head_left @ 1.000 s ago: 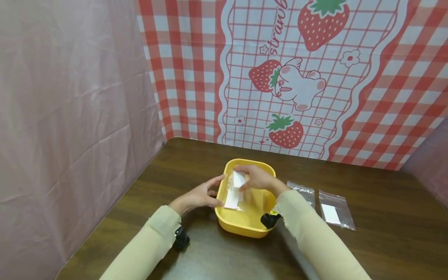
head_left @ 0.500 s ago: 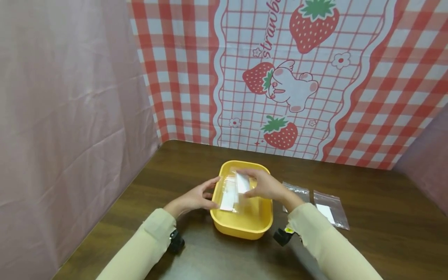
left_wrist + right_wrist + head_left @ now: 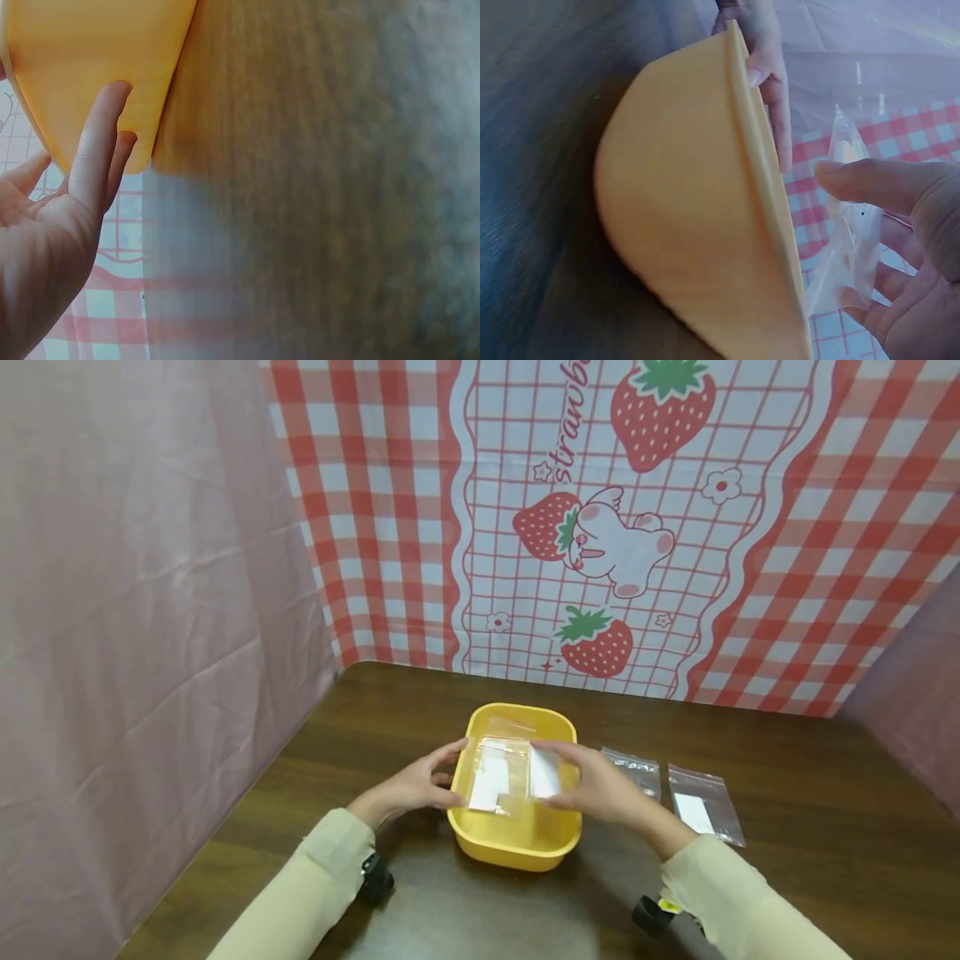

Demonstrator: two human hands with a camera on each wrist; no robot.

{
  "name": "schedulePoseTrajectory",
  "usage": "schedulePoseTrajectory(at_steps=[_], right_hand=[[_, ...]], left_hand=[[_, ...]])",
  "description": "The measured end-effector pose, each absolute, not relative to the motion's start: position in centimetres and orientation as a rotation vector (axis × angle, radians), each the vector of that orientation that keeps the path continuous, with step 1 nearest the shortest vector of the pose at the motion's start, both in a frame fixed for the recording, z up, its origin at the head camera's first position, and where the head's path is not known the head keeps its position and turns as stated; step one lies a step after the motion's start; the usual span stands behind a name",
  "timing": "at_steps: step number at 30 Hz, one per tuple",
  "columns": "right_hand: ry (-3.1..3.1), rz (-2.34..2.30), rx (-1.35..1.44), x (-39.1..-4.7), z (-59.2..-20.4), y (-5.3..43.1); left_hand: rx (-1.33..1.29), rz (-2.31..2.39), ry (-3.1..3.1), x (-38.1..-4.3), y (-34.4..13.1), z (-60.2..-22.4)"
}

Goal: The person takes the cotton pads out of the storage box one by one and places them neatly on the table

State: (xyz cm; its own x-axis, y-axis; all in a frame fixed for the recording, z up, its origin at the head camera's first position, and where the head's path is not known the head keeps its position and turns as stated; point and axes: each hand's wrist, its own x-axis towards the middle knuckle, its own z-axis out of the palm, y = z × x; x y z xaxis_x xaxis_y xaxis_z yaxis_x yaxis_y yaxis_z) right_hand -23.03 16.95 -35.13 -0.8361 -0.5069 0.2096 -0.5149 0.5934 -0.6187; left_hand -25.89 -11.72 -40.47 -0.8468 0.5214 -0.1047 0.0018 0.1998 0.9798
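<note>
A yellow plastic basin (image 3: pixel 510 856) stands on the table in front of me. My left hand (image 3: pixel 408 789) rests at its left rim, the fingers fairly straight; the left wrist view shows fingers (image 3: pixel 94 154) along the outer wall. Over the basin, my right hand (image 3: pixel 607 789) pinches a clear plastic bag (image 3: pixel 543 772) with a white card-like piece inside, thumb on one face and fingers on the other. The right wrist view has this bag (image 3: pixel 847 232) above the rim. Another clear bag (image 3: pixel 489 783) with a white piece lies inside the basin, partly overlapped by the held one.
To the basin's right, two more clear zip bags lie on the dark wooden table (image 3: pixel 390 710): one bag (image 3: pixel 637 772) partly behind my right hand, the other bag (image 3: pixel 705 806) with a white piece. A strawberry-print checked cloth (image 3: pixel 405 568) hangs behind, a pink curtain (image 3: pixel 150 610) at left.
My right hand has lifted the bag off the one below and moved it right across the basin. My left hand keeps its place at the left rim. The view has shifted slightly.
</note>
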Motion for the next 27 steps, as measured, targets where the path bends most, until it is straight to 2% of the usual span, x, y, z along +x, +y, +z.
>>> schedulePoseTrajectory(at_steps=[12, 21, 27], right_hand=[[-2.461, 0.955, 0.896, -20.3, -38.5, 21.1], [-2.477, 0.886, 0.786, -18.8, -38.9, 24.9], [-2.513, 0.906, 0.825, -18.3, -39.1, 27.8]], left_hand=[[0.492, 1.694, 2.05, -25.8, -11.5, -40.5], [0.483, 1.7, 2.042, -25.6, -11.5, -40.5], [0.459, 1.682, 2.068, -25.7, -11.6, -40.3]])
